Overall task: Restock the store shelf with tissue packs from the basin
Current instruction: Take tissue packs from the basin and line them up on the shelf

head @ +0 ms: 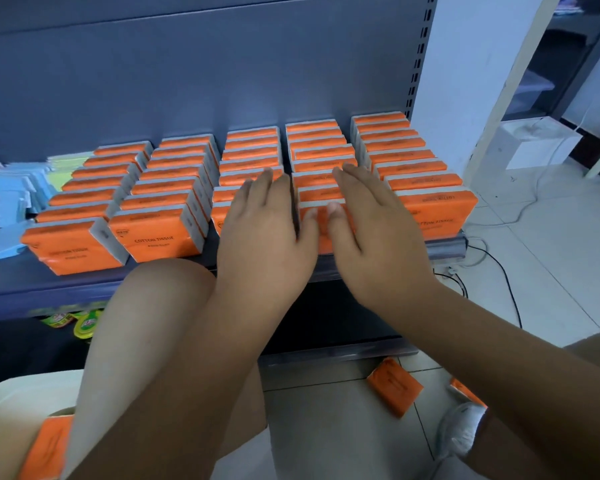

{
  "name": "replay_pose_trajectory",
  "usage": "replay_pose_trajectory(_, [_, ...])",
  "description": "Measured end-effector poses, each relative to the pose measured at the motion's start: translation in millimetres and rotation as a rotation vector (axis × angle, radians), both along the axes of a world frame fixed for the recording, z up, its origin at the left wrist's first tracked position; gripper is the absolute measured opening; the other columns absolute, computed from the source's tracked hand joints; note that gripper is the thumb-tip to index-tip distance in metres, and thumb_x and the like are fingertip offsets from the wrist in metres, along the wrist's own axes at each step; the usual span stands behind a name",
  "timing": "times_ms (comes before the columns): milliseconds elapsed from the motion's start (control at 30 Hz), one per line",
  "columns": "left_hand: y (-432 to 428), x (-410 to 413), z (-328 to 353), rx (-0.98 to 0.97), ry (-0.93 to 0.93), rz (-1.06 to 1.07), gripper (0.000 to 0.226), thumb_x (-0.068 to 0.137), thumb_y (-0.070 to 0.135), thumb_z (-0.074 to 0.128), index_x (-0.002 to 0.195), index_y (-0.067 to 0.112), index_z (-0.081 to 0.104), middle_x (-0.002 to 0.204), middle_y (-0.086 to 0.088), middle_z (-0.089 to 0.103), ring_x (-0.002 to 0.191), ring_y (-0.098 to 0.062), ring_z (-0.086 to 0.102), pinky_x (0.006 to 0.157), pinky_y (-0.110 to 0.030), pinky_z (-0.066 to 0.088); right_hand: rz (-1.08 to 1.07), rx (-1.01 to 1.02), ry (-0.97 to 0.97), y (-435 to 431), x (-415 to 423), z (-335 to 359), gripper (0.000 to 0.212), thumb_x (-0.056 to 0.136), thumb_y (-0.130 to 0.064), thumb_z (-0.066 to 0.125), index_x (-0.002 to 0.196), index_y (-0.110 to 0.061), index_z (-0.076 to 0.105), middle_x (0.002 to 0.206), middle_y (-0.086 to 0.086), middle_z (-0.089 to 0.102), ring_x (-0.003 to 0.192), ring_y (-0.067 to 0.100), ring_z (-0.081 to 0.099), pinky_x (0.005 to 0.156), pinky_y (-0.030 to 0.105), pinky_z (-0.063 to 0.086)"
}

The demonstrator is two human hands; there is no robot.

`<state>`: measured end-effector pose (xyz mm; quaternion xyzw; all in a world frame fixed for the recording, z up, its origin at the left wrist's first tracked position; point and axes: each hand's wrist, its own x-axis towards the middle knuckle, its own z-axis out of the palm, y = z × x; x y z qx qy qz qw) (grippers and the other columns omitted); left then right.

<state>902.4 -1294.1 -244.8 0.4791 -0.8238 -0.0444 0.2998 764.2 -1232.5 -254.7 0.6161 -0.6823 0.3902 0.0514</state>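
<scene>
Five rows of orange tissue packs (160, 233) stand on edge on the shelf (7, 285), running from the back panel to the front lip. The person crouches before them with both hands laid flat over the fourth row from the left. The left hand (267, 233) lies along that row's left side and partly over the third row. The right hand (378, 230) lies along its right side, reaching toward the fifth row. The fingers (257, 188) of both hands are straight and grip nothing; the thumbs meet on the front pack (321, 239) of the row.

To my eye this is the tidying step: the row is being squared and pressed into line, not fed a new pack.

The stocking does not look finished. One loose pack (394, 386) lies on the floor tiles below the shelf, and a second pack (466, 393) sits near the shoe (461, 427). A third pack (49, 445) rests at the lower left against a pale rounded shape (11, 403), which may be the basin, though I cannot tell.

The next move, I would judge, calls for lifting the hands off without dragging the front pack over the lip. Then one hand reaches down for a loose pack. The rows look full to the front, so finding a gap may be the hard part.
</scene>
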Motion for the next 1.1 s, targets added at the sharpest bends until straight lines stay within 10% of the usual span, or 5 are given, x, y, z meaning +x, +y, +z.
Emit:
replay_pose_trajectory(133, [7,44,18,-0.095,-0.081,0.165,0.066,0.096,0.050,0.039,0.146,0.008,0.051,0.155,-0.016,0.047,0.145,-0.040,0.038,0.121,-0.048,0.029,0.070,-0.039,-0.006,-9,30,18,0.050,0.106,-0.033,0.042,0.149,-0.010,0.049,0.155,0.006,0.048,0.148,0.019,0.036,0.120,0.013,0.007])
replay_pose_trajectory(267, [17,104,28,-0.112,-0.076,0.334,0.070,0.095,0.051,0.037,0.149,0.008,0.047,0.157,-0.016,0.045,0.146,-0.038,0.038,0.120,-0.050,0.031,0.237,-0.037,-0.030,-24,82,32,0.054,0.104,-0.036,0.043,0.149,-0.007,0.048,0.157,0.008,0.046,0.149,0.022,0.036,0.124,0.033,0.024])
replay_pose_trajectory(700, [95,322,32,-0.123,-0.047,0.832,0.061,0.098,0.044,0.048,0.145,0.006,0.050,0.150,-0.015,0.052,0.142,-0.033,0.043,0.118,-0.047,0.035,0.742,-0.016,0.071,-23,320,55,0.055,0.098,-0.038,0.043,0.140,-0.005,0.053,0.147,0.013,0.053,0.140,0.030,0.045,0.116,0.039,0.036])
replay_pose_trajectory(1100, [135,412,-83,0.403,0.248,1.111,0.049,0.098,0.042,0.055,0.143,0.023,0.051,0.140,-0.004,0.059,0.128,-0.029,0.054,0.100,-0.043,0.047,0.909,0.765,0.113,-39,449,-35,0.027,0.102,-0.030,0.049,0.113,-0.010,0.062,0.119,0.014,0.064,0.112,0.034,0.060,0.077,0.035,0.041])
